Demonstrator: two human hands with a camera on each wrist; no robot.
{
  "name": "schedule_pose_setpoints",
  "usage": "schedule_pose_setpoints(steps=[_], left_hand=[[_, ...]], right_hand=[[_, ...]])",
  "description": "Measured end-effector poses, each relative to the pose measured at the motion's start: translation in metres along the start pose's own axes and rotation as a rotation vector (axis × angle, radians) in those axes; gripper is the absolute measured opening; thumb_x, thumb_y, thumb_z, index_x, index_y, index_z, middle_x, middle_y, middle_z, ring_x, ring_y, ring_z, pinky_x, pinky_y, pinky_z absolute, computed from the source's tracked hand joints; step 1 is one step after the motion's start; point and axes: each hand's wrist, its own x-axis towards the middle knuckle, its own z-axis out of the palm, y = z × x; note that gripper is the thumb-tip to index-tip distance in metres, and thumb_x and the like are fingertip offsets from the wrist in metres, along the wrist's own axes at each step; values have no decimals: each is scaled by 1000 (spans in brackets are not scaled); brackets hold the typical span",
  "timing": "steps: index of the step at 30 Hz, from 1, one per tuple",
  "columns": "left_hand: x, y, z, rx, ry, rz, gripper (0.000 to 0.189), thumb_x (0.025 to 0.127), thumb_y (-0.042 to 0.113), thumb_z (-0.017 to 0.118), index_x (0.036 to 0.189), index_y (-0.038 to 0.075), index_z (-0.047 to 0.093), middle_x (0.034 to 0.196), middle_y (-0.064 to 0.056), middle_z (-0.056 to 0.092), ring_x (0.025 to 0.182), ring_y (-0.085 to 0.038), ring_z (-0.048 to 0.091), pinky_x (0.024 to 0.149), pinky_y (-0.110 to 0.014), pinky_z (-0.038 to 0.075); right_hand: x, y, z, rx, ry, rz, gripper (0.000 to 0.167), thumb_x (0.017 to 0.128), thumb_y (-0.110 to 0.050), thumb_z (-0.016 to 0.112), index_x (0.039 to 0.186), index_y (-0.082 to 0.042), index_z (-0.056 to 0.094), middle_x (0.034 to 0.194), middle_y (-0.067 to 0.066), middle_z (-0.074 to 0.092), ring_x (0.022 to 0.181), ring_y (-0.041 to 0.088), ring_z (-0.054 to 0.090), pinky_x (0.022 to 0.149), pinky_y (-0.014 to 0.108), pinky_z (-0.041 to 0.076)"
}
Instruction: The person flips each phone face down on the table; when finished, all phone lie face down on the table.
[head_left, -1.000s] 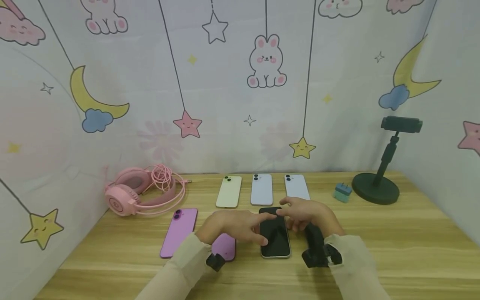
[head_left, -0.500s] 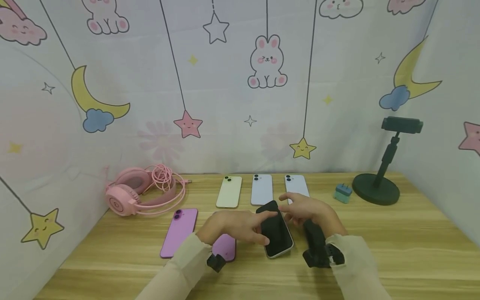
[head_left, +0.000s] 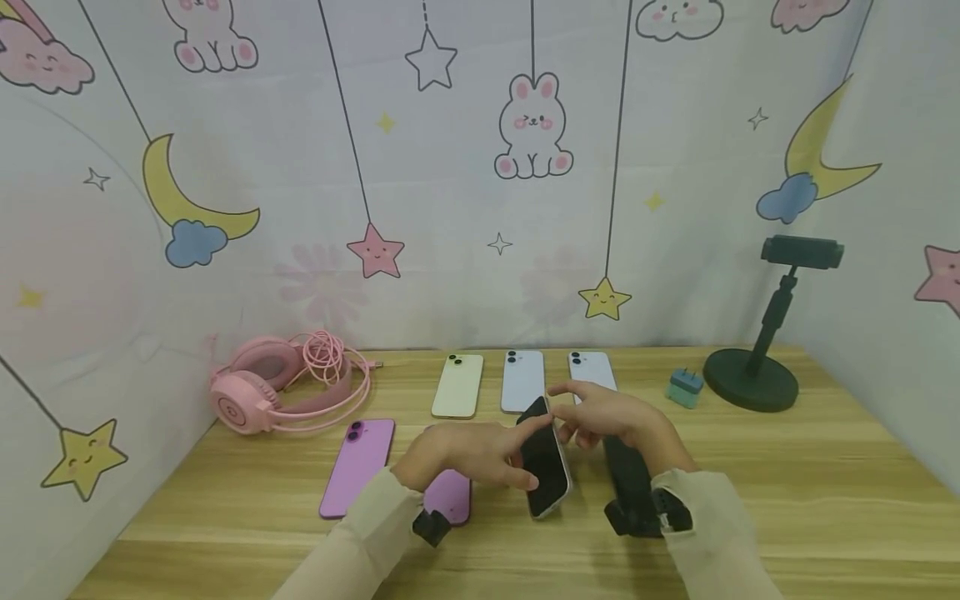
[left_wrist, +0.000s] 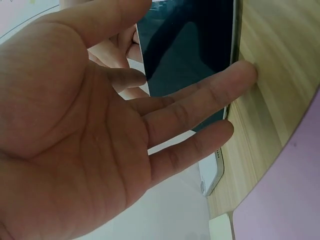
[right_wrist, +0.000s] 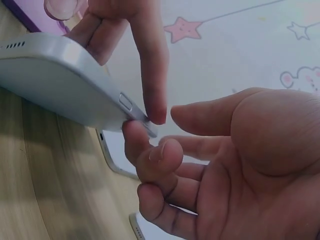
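Phone tilted, L hand wide, part-hiding purple ph., R hand loose, part-hiding white ph.

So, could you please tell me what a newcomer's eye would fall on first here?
Most likely the black-screened phone, tilted on the table between the left hand and the right hand. Next might come the bright pink headset at the table's back left, and the dark stand at its back right. The backdrop of cartoon stars, moons and bunnies behind the table may compete for attention.
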Motion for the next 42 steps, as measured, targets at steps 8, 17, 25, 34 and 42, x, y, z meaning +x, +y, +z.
schedule_pose_setpoints(steps=[8, 17, 25, 34, 42], left_hand=[[0, -4, -2, -7, 11, 47, 85, 100, 33, 62, 161, 18, 6, 90, 4, 71, 78, -3, 62, 75, -24, 48], [-1, -6, -3, -18, 27, 106, 73, 101, 30, 61, 159, 19, 18, 96, 9, 65, 92, -5, 62, 82, -24, 49], [-1, -6, -5, -15, 53, 146, 46, 100, 22, 61, 140, 13, 41, 91, 7, 64, 81, -5, 60, 75, -22, 48], [0, -4, -6, 24, 73, 109, 46, 100, 22, 62, 141, 10, 47, 93, 3, 69, 81, -3, 62, 74, -22, 49], [0, -5, -6, 59, 82, 28, 48, 99, 28, 63, 142, 18, 45, 85, 7, 66, 77, -5, 60, 73, -24, 47]], right_hand=[[0, -5, 0, 34, -22, -39, 50, 106, -14, 45, 154, -3, 31, 84, 13, 70, 55, 12, 53, 60, 31, 48], [2, -5, 4, 68, -32, -19, 47, 107, -11, 41, 152, -3, 32, 87, 20, 71, 53, 13, 58, 63, 35, 54], [3, 0, 6, 61, -65, -5, 44, 106, -12, 40, 149, -2, 39, 86, 17, 72, 53, 16, 60, 64, 37, 55], [7, 5, 11, 83, -121, 25, 42, 107, -17, 43, 148, -5, 40, 91, 18, 70, 50, 15, 55, 57, 31, 51], [5, 0, 11, 110, -98, -10, 45, 107, -13, 43, 150, -1, 36, 86, 16, 70, 49, 13, 52, 55, 28, 47]])
